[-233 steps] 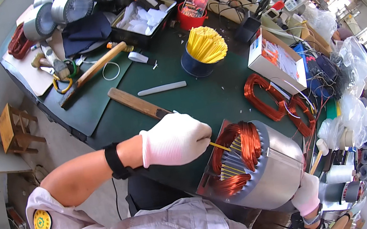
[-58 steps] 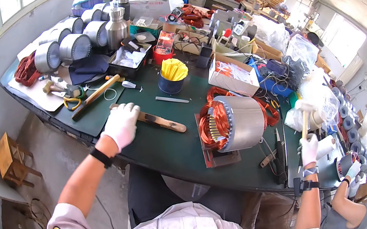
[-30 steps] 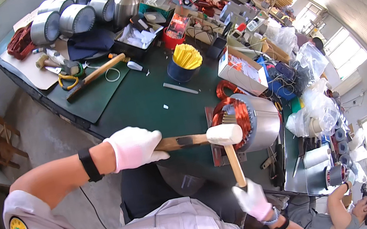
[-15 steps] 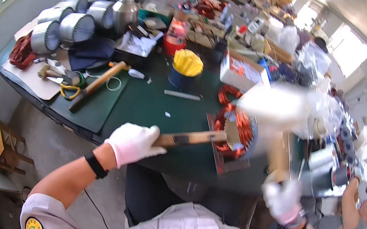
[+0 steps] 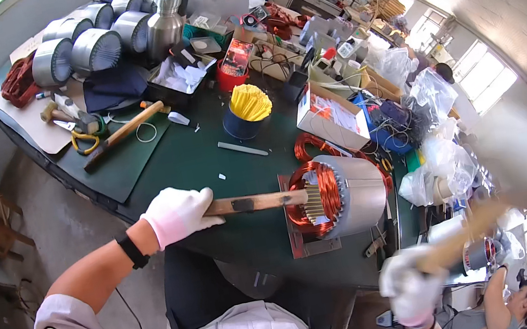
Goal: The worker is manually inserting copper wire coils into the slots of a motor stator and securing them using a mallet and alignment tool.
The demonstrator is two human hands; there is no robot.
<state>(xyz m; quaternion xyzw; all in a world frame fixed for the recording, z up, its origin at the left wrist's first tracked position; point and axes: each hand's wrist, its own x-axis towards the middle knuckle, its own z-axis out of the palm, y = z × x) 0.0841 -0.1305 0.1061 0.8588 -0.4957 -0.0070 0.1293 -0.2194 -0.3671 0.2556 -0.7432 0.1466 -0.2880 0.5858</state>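
Observation:
In my left hand (image 5: 177, 216), gloved in white, a flat wooden stick (image 5: 263, 202) is gripped, its far end reaching into the near opening of a motor stator (image 5: 364, 192). The stator is a grey metal cylinder lying on its side, with copper coils (image 5: 329, 188) bulging from the end facing the stick. My right hand (image 5: 410, 286), also gloved, is closed round the wooden handle of a mallet (image 5: 466, 234). The mallet's large pale head is smeared by motion, raised to the right of the stator and apart from it.
Several bare stator cores (image 5: 96, 49) and a metal flask (image 5: 165, 28) stand at the back left. Yellow strips fill a dark cup (image 5: 244, 127). A white box (image 5: 333, 117) sits behind the stator. Scissors (image 5: 86, 142) and a hammer lie left. Another person (image 5: 514, 303) is at lower right.
The mallet has swung to the right, away from the stator it was covering. My left hand still holds the stick in the stator. The view has shifted slightly.

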